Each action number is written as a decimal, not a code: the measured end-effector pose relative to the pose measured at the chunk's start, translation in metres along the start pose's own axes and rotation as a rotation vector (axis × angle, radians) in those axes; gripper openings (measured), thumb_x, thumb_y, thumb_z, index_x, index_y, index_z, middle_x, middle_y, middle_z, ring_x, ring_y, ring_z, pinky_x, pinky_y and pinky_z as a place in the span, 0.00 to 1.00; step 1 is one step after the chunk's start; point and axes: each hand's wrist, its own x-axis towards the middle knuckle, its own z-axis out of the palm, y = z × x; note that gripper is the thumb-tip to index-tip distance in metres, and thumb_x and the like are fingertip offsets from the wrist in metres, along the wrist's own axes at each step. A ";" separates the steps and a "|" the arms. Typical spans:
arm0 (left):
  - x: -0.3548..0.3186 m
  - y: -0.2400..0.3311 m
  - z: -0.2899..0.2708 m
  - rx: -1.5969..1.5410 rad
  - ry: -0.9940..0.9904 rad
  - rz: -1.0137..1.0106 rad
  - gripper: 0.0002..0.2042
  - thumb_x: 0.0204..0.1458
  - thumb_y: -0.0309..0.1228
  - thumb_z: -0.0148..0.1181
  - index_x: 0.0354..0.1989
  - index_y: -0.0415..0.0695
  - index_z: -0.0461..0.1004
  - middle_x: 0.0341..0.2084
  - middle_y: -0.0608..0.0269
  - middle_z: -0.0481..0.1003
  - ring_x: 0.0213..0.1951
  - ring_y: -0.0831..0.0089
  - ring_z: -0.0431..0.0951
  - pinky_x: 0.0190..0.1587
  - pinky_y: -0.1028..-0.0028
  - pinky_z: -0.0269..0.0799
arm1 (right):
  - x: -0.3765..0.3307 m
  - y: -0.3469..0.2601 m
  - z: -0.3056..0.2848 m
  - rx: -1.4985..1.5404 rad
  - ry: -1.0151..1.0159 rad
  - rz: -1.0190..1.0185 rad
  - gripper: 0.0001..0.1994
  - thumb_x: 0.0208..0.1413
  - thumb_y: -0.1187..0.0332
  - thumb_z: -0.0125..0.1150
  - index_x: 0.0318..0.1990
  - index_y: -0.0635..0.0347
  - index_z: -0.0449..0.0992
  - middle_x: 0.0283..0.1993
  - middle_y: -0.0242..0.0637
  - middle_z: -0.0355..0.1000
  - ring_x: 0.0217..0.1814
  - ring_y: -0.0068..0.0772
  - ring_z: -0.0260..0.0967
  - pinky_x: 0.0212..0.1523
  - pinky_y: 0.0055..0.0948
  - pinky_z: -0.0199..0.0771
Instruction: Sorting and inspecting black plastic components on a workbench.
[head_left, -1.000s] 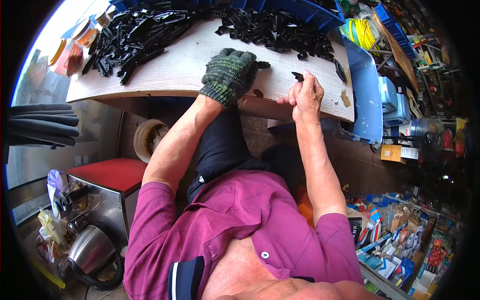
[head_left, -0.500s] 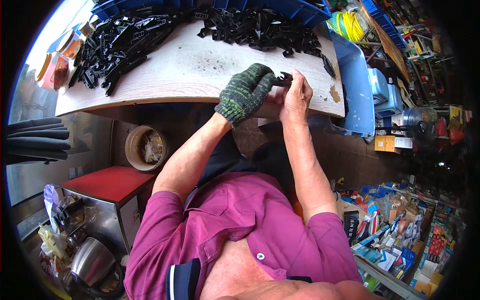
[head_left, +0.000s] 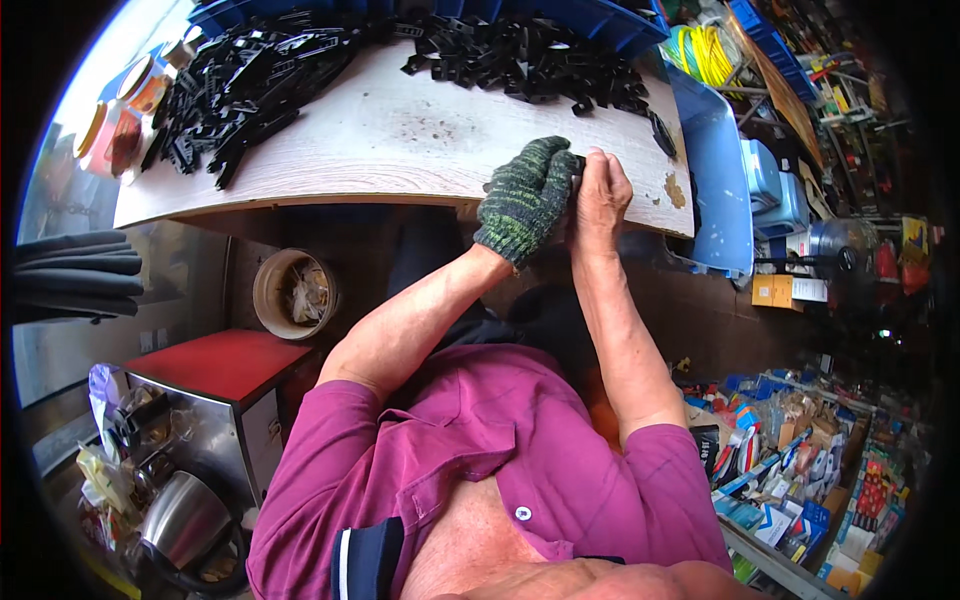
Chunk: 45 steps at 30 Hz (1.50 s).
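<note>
My left hand (head_left: 525,197), in a green and black knitted glove, presses against my bare right hand (head_left: 600,200) above the front edge of the table. Both are closed around a black plastic part (head_left: 580,163). Only a dark sliver of it shows between the fingers; the rest is hidden. Beyond my hands, a heap of small black plastic pieces (head_left: 530,62) lies at the back of the table. Longer black plastic pieces (head_left: 250,85) are piled at the far left. One loose black piece (head_left: 661,134) rests near the right edge.
The pale wooden table (head_left: 350,150) carries lidded jars (head_left: 108,140) at its left end. Blue bins (head_left: 590,22) line the back. A large blue tub (head_left: 715,180) stands against the right side. Below are a waste bucket (head_left: 265,300) and a red-topped cabinet (head_left: 215,362).
My hands have come together and shifted slightly right. The black part, visible between my fingertips before, is now mostly covered by them.
</note>
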 end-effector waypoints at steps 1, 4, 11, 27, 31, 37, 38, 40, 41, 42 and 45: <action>0.000 -0.007 -0.003 -0.027 -0.050 0.039 0.15 0.63 0.37 0.53 0.50 0.40 0.75 0.42 0.44 0.79 0.44 0.47 0.79 0.48 0.56 0.74 | 0.001 0.002 -0.001 0.024 -0.010 -0.010 0.15 0.63 0.63 0.55 0.22 0.52 0.65 0.22 0.20 0.56 0.26 0.15 0.52 0.27 0.23 0.55; 0.016 -0.020 -0.028 -0.064 -0.074 0.031 0.14 0.63 0.35 0.53 0.49 0.40 0.77 0.42 0.45 0.79 0.46 0.49 0.78 0.51 0.58 0.73 | -0.008 -0.018 0.004 0.130 -0.011 0.169 0.16 0.64 0.61 0.53 0.24 0.55 0.65 0.14 0.26 0.53 0.14 0.21 0.54 0.17 0.30 0.68; 0.111 -0.037 -0.134 1.153 0.175 0.311 0.10 0.54 0.36 0.57 0.43 0.52 0.80 0.46 0.55 0.77 0.52 0.50 0.73 0.51 0.51 0.70 | 0.020 -0.021 -0.010 0.271 0.069 0.348 0.18 0.67 0.57 0.49 0.26 0.55 0.61 0.10 0.28 0.48 0.09 0.26 0.55 0.19 0.45 0.82; 0.096 -0.053 -0.139 0.458 0.214 0.096 0.15 0.60 0.41 0.58 0.47 0.44 0.78 0.41 0.50 0.80 0.45 0.53 0.80 0.50 0.62 0.74 | 0.140 -0.003 -0.097 0.051 0.536 0.248 0.19 0.58 0.56 0.61 0.46 0.62 0.68 0.18 0.47 0.67 0.17 0.46 0.70 0.27 0.48 0.84; 0.065 -0.031 -0.092 -0.301 0.025 -0.256 0.12 0.60 0.34 0.62 0.46 0.39 0.74 0.34 0.59 0.79 0.28 0.74 0.79 0.32 0.73 0.76 | 0.089 -0.026 -0.062 0.087 0.018 0.277 0.22 0.55 0.61 0.66 0.52 0.65 0.70 0.16 0.36 0.65 0.18 0.39 0.71 0.27 0.47 0.84; 0.052 -0.008 -0.056 -0.512 -0.129 -0.494 0.12 0.61 0.39 0.58 0.46 0.45 0.72 0.32 0.61 0.79 0.25 0.74 0.78 0.25 0.75 0.73 | 0.044 -0.017 -0.001 0.048 -0.535 0.209 0.15 0.59 0.63 0.66 0.48 0.63 0.77 0.16 0.29 0.67 0.13 0.21 0.61 0.19 0.22 0.66; 0.050 -0.006 -0.055 -0.499 -0.190 -0.480 0.12 0.62 0.40 0.57 0.44 0.45 0.72 0.28 0.62 0.77 0.23 0.75 0.76 0.23 0.75 0.70 | 0.041 -0.018 0.003 -0.025 -0.553 0.176 0.13 0.59 0.63 0.66 0.46 0.62 0.78 0.16 0.27 0.67 0.12 0.18 0.58 0.19 0.18 0.61; 0.050 -0.005 -0.046 -0.490 -0.233 -0.480 0.12 0.63 0.41 0.55 0.41 0.45 0.73 0.22 0.63 0.74 0.20 0.75 0.74 0.20 0.74 0.66 | 0.038 -0.014 0.006 -0.012 -0.512 0.177 0.13 0.59 0.63 0.66 0.45 0.62 0.79 0.17 0.26 0.67 0.13 0.16 0.57 0.18 0.17 0.58; 0.051 -0.020 -0.043 -0.377 -0.248 -0.339 0.12 0.63 0.40 0.54 0.41 0.44 0.73 0.22 0.62 0.74 0.20 0.75 0.74 0.21 0.74 0.66 | 0.035 -0.012 0.009 0.001 -0.471 0.178 0.12 0.59 0.62 0.66 0.44 0.62 0.80 0.18 0.25 0.68 0.13 0.14 0.56 0.18 0.16 0.55; 0.052 -0.032 -0.041 -0.264 -0.264 -0.197 0.12 0.63 0.40 0.53 0.42 0.44 0.72 0.22 0.61 0.74 0.20 0.75 0.73 0.21 0.74 0.67 | 0.035 -0.009 0.009 0.001 -0.478 0.177 0.12 0.59 0.62 0.66 0.44 0.62 0.80 0.18 0.25 0.68 0.13 0.14 0.56 0.18 0.16 0.55; 0.042 -0.043 -0.036 -0.214 -0.198 0.104 0.12 0.64 0.39 0.52 0.44 0.42 0.72 0.25 0.59 0.75 0.21 0.74 0.74 0.23 0.74 0.69 | 0.036 -0.004 0.005 0.054 -0.519 0.179 0.13 0.57 0.62 0.69 0.44 0.62 0.81 0.20 0.22 0.68 0.14 0.13 0.55 0.18 0.16 0.56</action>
